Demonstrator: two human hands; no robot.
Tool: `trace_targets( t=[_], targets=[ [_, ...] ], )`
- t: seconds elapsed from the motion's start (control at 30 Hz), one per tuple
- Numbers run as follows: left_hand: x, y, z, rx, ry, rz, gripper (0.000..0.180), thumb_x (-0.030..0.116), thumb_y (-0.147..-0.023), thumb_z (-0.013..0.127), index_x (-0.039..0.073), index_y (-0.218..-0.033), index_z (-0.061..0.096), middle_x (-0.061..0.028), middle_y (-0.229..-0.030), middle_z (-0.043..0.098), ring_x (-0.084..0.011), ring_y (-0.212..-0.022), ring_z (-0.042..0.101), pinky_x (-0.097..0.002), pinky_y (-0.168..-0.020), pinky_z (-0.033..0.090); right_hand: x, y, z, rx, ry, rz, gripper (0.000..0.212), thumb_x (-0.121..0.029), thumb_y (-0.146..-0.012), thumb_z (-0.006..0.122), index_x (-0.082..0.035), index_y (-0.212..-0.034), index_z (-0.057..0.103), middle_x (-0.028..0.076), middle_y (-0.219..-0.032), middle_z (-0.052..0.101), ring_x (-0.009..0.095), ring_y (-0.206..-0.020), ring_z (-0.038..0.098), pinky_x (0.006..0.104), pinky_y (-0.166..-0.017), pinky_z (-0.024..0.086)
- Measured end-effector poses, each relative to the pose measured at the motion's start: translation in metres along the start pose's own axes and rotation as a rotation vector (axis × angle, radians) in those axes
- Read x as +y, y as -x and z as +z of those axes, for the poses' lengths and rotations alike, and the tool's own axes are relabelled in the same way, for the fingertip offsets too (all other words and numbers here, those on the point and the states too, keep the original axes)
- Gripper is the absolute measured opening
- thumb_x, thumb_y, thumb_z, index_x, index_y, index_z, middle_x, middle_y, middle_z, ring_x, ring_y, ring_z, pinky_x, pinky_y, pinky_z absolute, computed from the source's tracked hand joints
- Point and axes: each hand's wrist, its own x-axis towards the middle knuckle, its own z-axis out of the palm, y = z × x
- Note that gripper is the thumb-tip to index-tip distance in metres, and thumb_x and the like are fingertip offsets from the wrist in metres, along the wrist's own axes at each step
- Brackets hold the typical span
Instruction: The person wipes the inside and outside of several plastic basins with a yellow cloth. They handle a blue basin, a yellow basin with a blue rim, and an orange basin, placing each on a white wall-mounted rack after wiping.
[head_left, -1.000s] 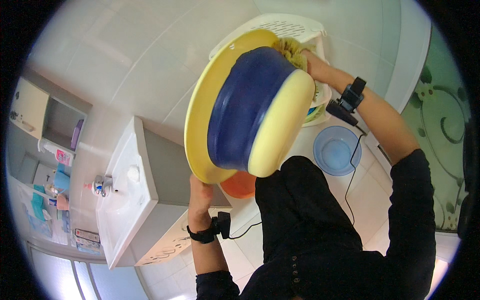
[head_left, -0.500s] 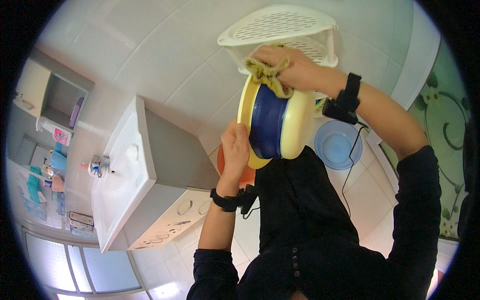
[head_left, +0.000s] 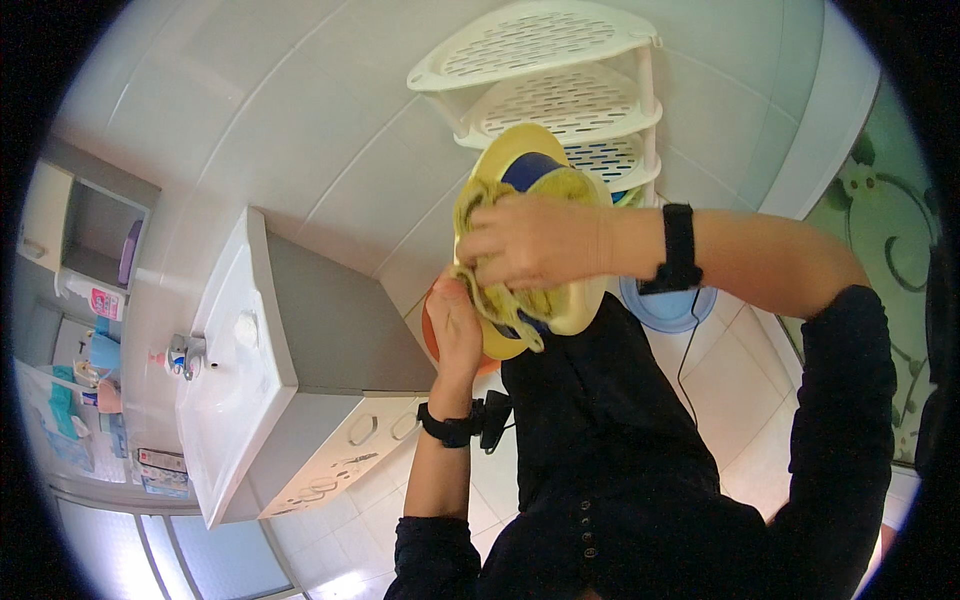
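Observation:
A round yellow plastic piece [head_left: 518, 145] with a wide rim and a dark blue band is held on its side in front of my body. My left hand [head_left: 455, 325] grips the edge of its rim from the left. Across its side, my right hand [head_left: 540, 240] presses a yellow-green cloth [head_left: 484, 195], fingers closed over it. Part of the cloth hangs down below that hand. Cloth and right hand hide much of the blue band.
A white corner shelf rack [head_left: 530, 45] with slotted tiers stands beyond the hands. To the left is a white sink [head_left: 225, 390] on a grey cabinet [head_left: 330, 320]. On the floor are an orange tub [head_left: 430, 340], partly hidden, and a light blue basin [head_left: 675, 308].
My right hand has moved the cloth from the top of the yellow and blue piece down across its near side. My left hand keeps its grip on the rim. The view has shifted slightly.

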Motion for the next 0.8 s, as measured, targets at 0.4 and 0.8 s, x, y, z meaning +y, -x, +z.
trace_targets(
  t=[0.4, 0.8],
  targets=[
    [-0.034, 0.028, -0.029, 0.104, 0.129, -0.168, 0.065, 0.056, -0.094, 0.037, -0.004, -0.111, 0.056, -0.0041, -0.093, 0.061, -0.0116, -0.083, 0.053, -0.0256, -0.073, 0.043, 0.103, 0.065, 0.002, 0.091, -0.125, 1.046, 0.019, -0.013, -0.069, 0.062, -0.005, -0.085, 0.070, 0.017, -0.082, 0.065, 0.033, -0.070, 0.062, 0.0361, -0.068, 0.050],
    [-0.024, 0.016, -0.026, 0.126, 0.020, -0.249, 0.057, 0.045, -0.100, 0.028, -0.004, -0.099, 0.057, -0.0052, -0.086, 0.059, -0.0126, -0.078, 0.052, -0.0277, -0.067, 0.041, 0.104, 0.066, 0.004, 0.226, -0.673, 1.332, 0.050, -0.043, -0.079, 0.067, 0.005, -0.094, 0.066, 0.014, -0.088, 0.066, 0.022, -0.068, 0.062, 0.0330, -0.063, 0.049]
  ],
)
